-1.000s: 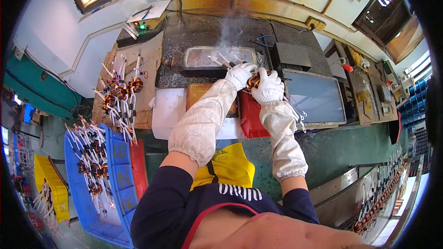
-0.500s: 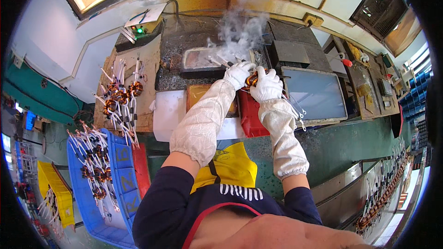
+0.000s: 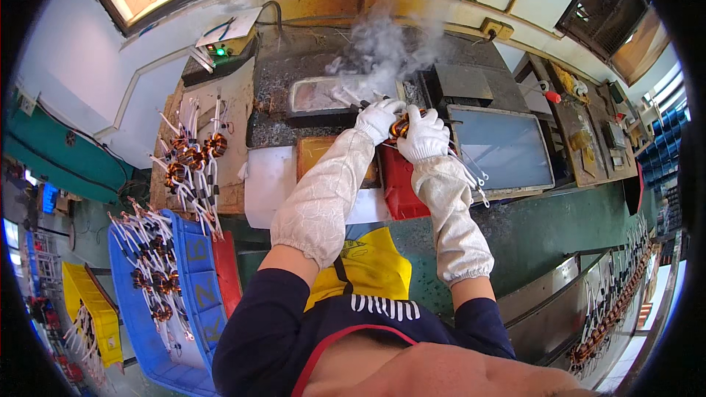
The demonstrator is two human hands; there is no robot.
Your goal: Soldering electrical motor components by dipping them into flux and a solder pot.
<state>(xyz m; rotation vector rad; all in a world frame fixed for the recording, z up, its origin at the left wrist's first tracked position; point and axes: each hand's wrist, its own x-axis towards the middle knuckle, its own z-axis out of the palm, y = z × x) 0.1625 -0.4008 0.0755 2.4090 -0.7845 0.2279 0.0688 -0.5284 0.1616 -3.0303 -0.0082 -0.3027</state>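
Both my hands wear white gloves and meet at a copper-wound coil (image 3: 399, 126). My left hand (image 3: 379, 119) grips its leads near the coil, fingers closed. Wrapped round the coil's right side is my right hand (image 3: 426, 134). White leads with ring ends (image 3: 476, 180) hang below my right hand. Other lead ends (image 3: 353, 97) reach from my left hand over a rectangular metal pot (image 3: 309, 110), where smoke rises. Whether their tips touch the pot's shiny contents is hidden by smoke.
Several similar coils (image 3: 190, 154) lie on the bench at left; more fill a blue crate (image 3: 195, 279) below. A shallow grey tray (image 3: 504, 151) sits right of my hands, a red container (image 3: 401, 184) beneath them. A control box (image 3: 228, 45) with a green light stands at back left.
The smoke has shifted shape and drifted right. My hands and the coil hold almost the same place over the pot's near edge.
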